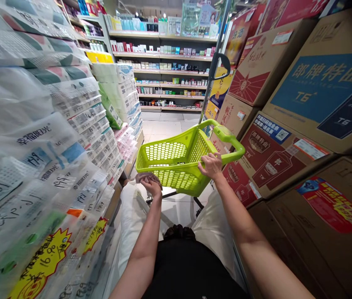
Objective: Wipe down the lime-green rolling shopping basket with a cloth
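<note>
A lime-green shopping cart [176, 151] stands sideways before my knees, its handle to the right and its basket holding nothing I can make out. The fingers of my right hand [211, 165] are closed over the cart's near rim, close to the handle. At the cart's left end, my left hand [151, 182] is closed on a crumpled greyish-brown cloth [145, 177], pressed near the lower side of the basket. Part of that cloth is hidden by the fingers. The cart's wheels are mostly out of sight below.
Plastic-wrapped paper packs [79, 99] are stacked high along the left. Cardboard cartons [322, 87] rise close on the right. A grey metal post with a black loop handle [222, 66] stands behind the cart. Shelves of small boxes [163, 54] cross the far end beyond the tiled floor [166, 122].
</note>
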Demonstrator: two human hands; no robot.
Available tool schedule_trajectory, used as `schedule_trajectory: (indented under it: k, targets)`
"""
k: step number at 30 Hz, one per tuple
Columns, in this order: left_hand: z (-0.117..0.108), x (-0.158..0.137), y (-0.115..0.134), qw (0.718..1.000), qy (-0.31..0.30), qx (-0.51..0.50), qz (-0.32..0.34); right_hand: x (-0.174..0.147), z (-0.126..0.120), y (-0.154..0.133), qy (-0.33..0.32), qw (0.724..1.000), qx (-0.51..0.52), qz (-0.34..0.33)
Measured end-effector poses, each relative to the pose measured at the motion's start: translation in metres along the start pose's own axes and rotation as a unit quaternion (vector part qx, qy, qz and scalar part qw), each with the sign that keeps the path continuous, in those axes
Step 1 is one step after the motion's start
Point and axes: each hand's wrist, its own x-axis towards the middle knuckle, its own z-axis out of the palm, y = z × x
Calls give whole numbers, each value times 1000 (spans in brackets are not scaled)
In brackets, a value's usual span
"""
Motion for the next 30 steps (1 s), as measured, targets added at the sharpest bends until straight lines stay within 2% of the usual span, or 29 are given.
schedule_trajectory:
  k: [3,11,16,19,21,23,25,27,30]
  targets:
    - [-4,-7,-15,998,25,31,-54,0,-1,0,4,1000,7,-9]
    - [1,11,-13,997,74,-4,-7,0,-2,15,3,999,12,-47]
    - [-10,16,-20,985,172,-8,-28,-3,0,21,22,999,20,-44]
    - [-16,18,-21,992,116,-27,-41,-7,5,19,46,998,22,-28]
    - [-16,16,-18,995,83,-24,-55,-8,9,11,70,997,12,17]
    - [-12,15,-13,995,79,-12,-51,-9,12,-4,88,994,4,71]
    - [-7,16,-3,996,82,-10,-18,-8,16,-24,83,991,12,100]
    - [-3,20,8,996,80,-17,29,-6,20,-44,53,994,35,87]
    - [-1,28,17,995,63,-22,71,-2,27,-66,-4,998,55,21]
